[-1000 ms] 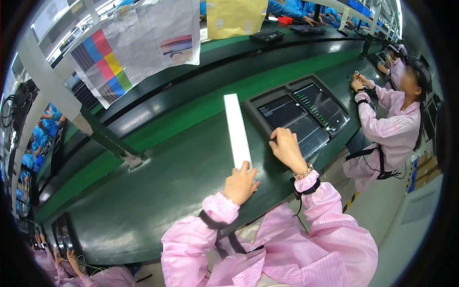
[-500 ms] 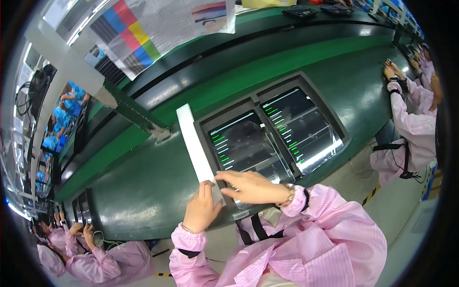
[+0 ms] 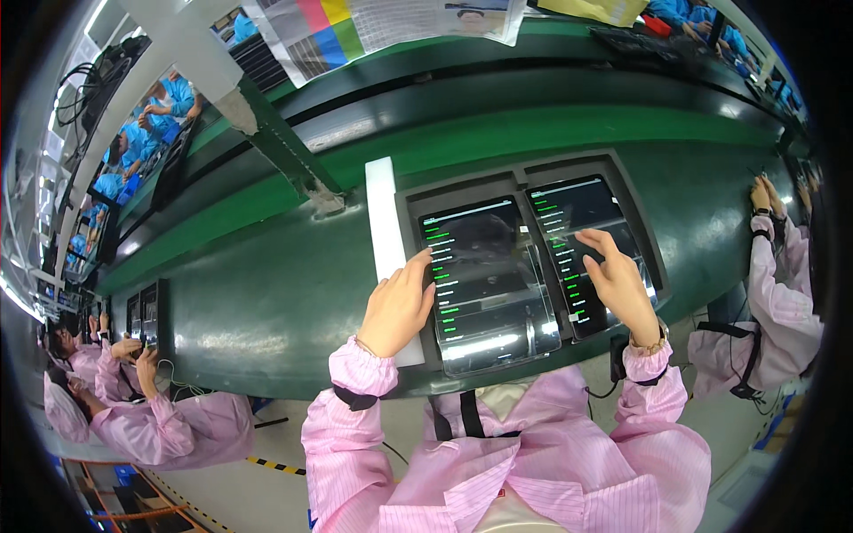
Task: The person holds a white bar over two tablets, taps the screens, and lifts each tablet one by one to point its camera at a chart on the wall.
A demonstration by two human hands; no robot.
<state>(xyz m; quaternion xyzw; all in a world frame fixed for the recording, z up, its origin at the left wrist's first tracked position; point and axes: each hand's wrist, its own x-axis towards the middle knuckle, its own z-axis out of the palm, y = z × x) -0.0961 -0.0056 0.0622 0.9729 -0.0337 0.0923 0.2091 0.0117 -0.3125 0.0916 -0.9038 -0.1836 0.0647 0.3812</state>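
Two tablets lie side by side in a dark grey tray [image 3: 641, 233], their screens lit with lists of green and white lines. At the left tablet [image 3: 484, 266], my left hand [image 3: 395, 306] has its index fingertip at the screen's left edge, with its thumb lower on that edge. Over the right tablet [image 3: 591, 209] is my right hand [image 3: 622, 280], its index finger stretched out and its fingers apart; whether it touches the glass, I cannot tell. Neither hand holds anything. Along the tray's left side lies a white foam strip [image 3: 384, 218], partly behind my left hand.
A green-painted post [image 3: 284, 147] rises from the green workbench [image 3: 240, 275] at the left. Printed sheets [image 3: 382, 31] hang at the back. Co-workers in pink sit at the left [image 3: 178, 417] and right [image 3: 777, 284]. Another tray with devices [image 3: 147, 315] lies far left.
My right hand has moved from beside my left hand to over the right tablet. My left hand has moved from the foam strip to the left tablet's edge. The view has shifted.
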